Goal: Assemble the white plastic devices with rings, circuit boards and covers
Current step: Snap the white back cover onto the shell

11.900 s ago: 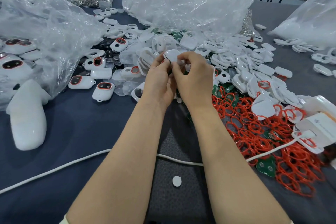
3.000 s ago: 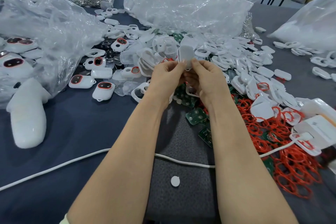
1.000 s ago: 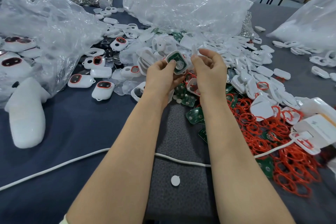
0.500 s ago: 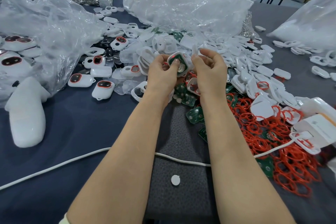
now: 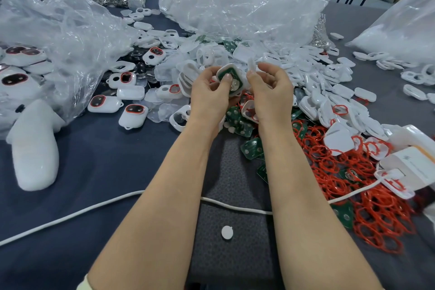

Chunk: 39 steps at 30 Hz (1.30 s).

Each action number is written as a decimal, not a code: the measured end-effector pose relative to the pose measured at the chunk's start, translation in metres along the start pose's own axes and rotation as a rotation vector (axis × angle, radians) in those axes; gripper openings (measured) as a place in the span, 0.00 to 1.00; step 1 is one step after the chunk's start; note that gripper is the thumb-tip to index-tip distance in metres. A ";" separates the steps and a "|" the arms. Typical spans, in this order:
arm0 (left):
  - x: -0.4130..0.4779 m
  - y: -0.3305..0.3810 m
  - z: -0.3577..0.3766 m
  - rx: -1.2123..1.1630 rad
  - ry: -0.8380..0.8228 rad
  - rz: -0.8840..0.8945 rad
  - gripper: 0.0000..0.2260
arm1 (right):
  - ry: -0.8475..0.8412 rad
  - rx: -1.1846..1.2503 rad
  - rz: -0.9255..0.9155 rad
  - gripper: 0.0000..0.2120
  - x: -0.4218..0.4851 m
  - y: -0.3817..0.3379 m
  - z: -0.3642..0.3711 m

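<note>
My left hand (image 5: 209,94) grips a white plastic shell (image 5: 231,81) with a green circuit board seated in it, the thumb pressing on the board. Beside it my right hand (image 5: 270,92) pinches a white cover (image 5: 251,66) held edge-up between thumb and fingers. Both hands hover above the middle of the table. Below them lie loose green circuit boards (image 5: 251,148). A heap of red rings (image 5: 348,172) spreads to the right. White shells and covers (image 5: 324,92) are piled behind and to the right of my hands.
Finished devices (image 5: 133,115) with red-rimmed windows lie at the left near crumpled clear bags (image 5: 58,37). A white cable (image 5: 98,207) crosses the dark table under my forearms. A white box (image 5: 409,167) sits at the right edge, a small white disc (image 5: 227,232) near me.
Twelve seconds ago both hands worked a closed white device. Since one second ago my left thumb has moved onto the board in the shell; my right hand keeps the cover beside it.
</note>
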<state>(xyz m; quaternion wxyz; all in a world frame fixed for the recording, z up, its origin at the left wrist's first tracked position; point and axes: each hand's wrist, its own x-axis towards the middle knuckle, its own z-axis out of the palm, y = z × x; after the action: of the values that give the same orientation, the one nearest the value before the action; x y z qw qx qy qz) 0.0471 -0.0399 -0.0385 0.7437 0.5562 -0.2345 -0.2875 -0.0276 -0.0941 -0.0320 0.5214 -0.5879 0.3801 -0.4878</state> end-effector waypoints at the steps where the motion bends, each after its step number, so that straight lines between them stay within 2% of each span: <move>1: 0.000 -0.001 0.000 0.007 0.004 0.007 0.08 | 0.001 0.002 -0.004 0.08 0.000 0.000 0.000; 13: -0.001 -0.001 0.001 -0.091 0.001 -0.041 0.09 | 0.010 -0.038 -0.018 0.07 -0.002 -0.001 0.002; 22: 0.000 -0.001 0.000 -0.006 0.013 0.025 0.09 | 0.011 -0.074 -0.034 0.09 -0.003 -0.002 0.003; 24: 0.000 0.000 0.000 -0.017 0.021 0.023 0.09 | 0.015 -0.159 -0.086 0.10 -0.004 -0.002 0.002; 27: 0.000 0.002 -0.002 -0.060 0.045 0.001 0.09 | 0.011 -0.464 -0.220 0.12 -0.002 0.002 -0.001; 29: 0.001 0.003 -0.003 -0.084 0.060 -0.016 0.09 | -0.033 -0.671 -0.234 0.13 0.000 0.008 -0.002; 31: 0.002 0.002 -0.003 -0.064 0.071 -0.016 0.10 | -0.070 -0.763 -0.218 0.14 0.000 0.011 -0.002; 36: 0.001 0.000 -0.002 0.012 0.083 0.017 0.10 | -0.018 -0.588 -0.308 0.11 -0.005 0.002 0.005; 39: 0.001 0.000 -0.001 -0.034 0.063 0.005 0.09 | -0.067 -0.505 -0.318 0.09 -0.008 -0.001 0.007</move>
<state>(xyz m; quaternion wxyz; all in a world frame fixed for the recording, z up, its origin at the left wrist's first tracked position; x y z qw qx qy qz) 0.0486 -0.0394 -0.0387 0.7609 0.5516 -0.2074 -0.2717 -0.0225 -0.0841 -0.0318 0.2880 -0.7668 0.3751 -0.4340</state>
